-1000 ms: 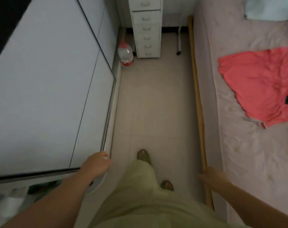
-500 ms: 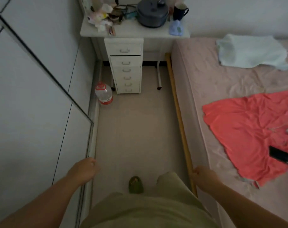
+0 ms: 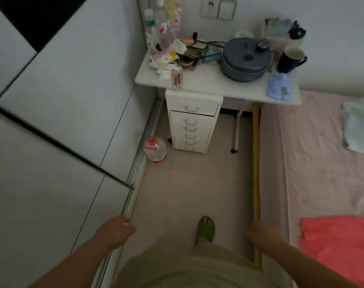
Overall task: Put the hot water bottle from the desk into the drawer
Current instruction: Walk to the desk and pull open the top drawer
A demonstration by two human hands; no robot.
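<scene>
Still well short of the tabletop (image 3: 208, 82), both hands, left hand (image 3: 116, 231) and right hand (image 3: 262, 235), hang loosely curled and empty, so walk toward twelve o'clock, aiming at what is probably the hot water bottle (image 3: 279, 88), the blue pouch at one o'clock above the drawer (image 3: 192, 107).

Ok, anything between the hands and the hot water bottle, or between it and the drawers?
Nothing visible. The floor from the left hand and right hand to the desk is bare; the water jug stands aside by the wardrobe. The hot water bottle lies at the desk's front right corner. The drawers look shut.
</scene>
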